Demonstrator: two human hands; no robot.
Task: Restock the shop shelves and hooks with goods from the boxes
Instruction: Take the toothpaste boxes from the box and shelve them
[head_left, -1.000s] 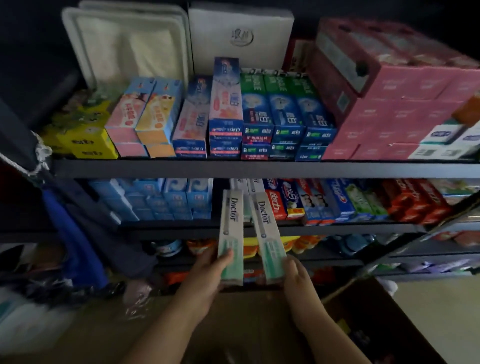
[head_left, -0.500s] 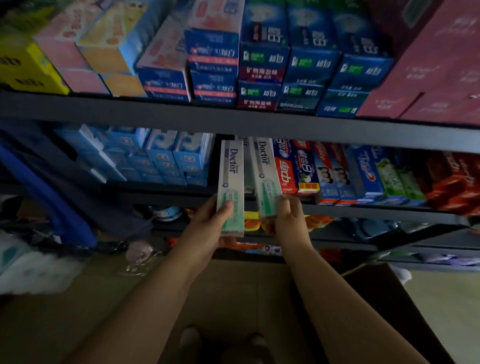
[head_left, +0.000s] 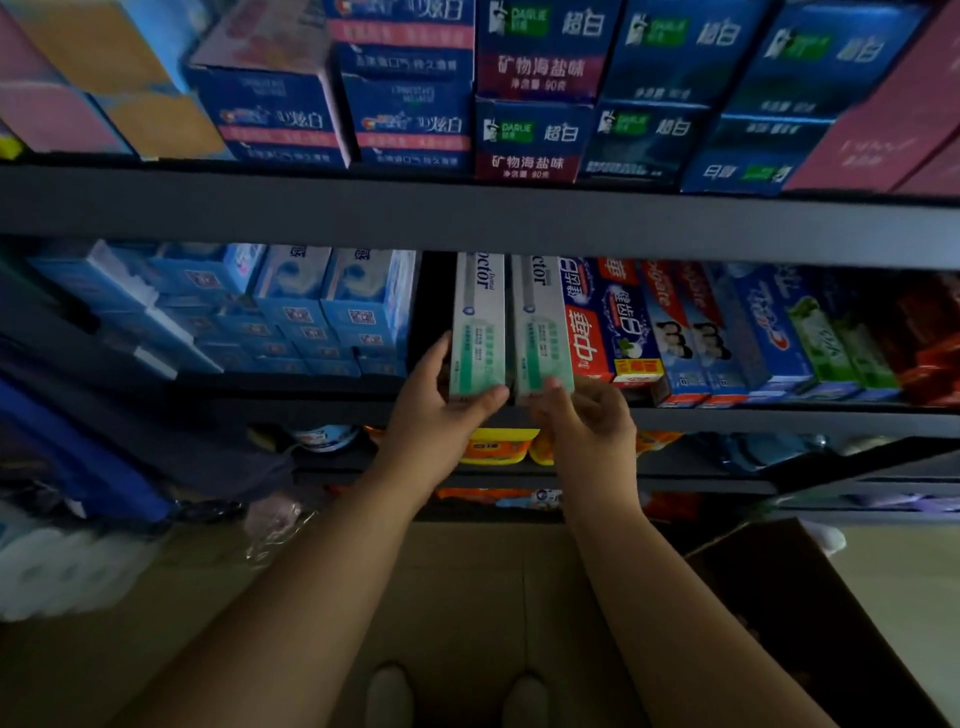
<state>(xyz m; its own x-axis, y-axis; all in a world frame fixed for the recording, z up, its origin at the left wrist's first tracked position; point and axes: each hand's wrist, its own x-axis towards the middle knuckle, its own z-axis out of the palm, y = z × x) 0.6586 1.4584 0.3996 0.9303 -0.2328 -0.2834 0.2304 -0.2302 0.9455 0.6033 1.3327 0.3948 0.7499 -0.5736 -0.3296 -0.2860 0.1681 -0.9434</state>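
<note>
2 long white and green toothpaste boxes lie side by side on the middle shelf (head_left: 727, 415), with their near ends sticking out at the front edge. The left box (head_left: 478, 332) has dark letters ending in "octor" on top and a green end. The right box (head_left: 543, 332) looks the same and touches a red box on its right. Both point back into the shelf. A dark gap sits to the left of the left box.
</note>
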